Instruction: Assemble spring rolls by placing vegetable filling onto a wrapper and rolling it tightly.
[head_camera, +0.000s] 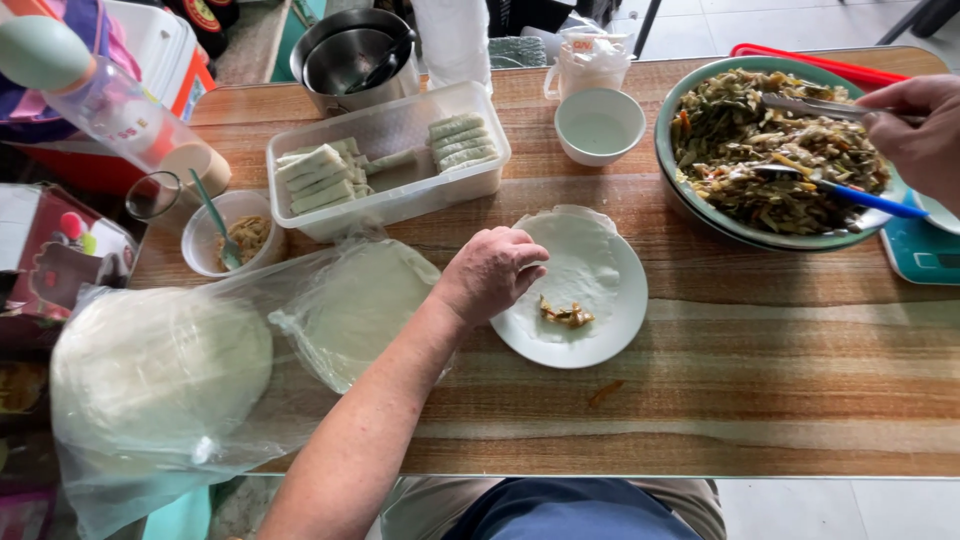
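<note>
At frame centre the left hand (490, 272) rests released fingers on the thin pale wrapper (580, 262) covering the round white plate (615, 325); at upper right, the right hand (918, 130) grasps metal tongs (815, 106) over the vegetable-filled green bowl (668, 150).

The striped brown wooden table (760, 400) carries a round white plate (615, 335), a pale translucent wrapper (580, 260), a teal-rimmed bowl (668, 170) of brown-green filling (770, 150), and blue-handled tongs (860, 197).

Glossy wood-grain table (760, 400), metal tongs (810, 105)
</note>
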